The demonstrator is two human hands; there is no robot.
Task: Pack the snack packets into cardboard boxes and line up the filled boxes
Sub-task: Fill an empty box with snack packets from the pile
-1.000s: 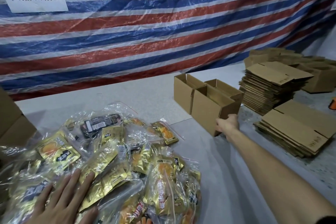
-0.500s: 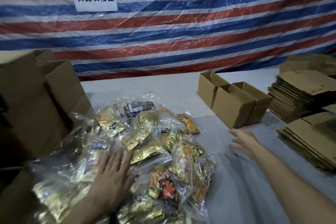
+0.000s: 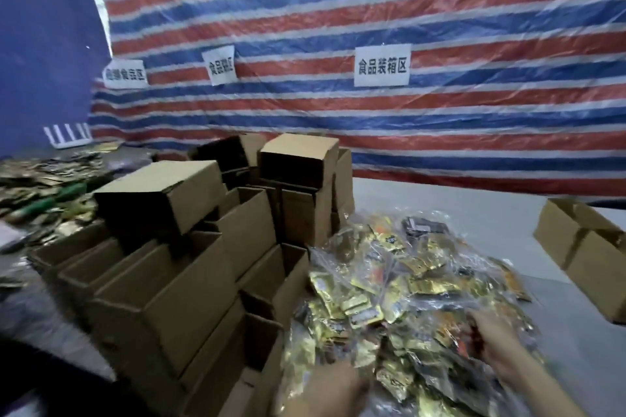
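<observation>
My right hand [image 3: 498, 345] rests on a heap of gold snack packets [image 3: 389, 281] in clear bags on the near grey counter [image 3: 440, 200]. Its fingers [image 3: 477, 325] bend into the heap, but I cannot tell if they grip. My left hand [image 3: 325, 389] is blurred at the heap's near edge, so I cannot tell how its fingers lie. Stacked cardboard boxes [image 3: 189, 281] touch the heap's left side. An open box [image 3: 582, 261] stands apart on the right.

Three white signs [image 3: 382, 65]. Two hands: left hand [image 3: 325, 393], right hand [image 3: 498, 345]. Two open boxes [image 3: 582, 247] at right. One heap of snack packets [image 3: 389, 281], too many to count. Stacked cardboard boxes [image 3: 189, 281]: over a dozen, blurred.
</observation>
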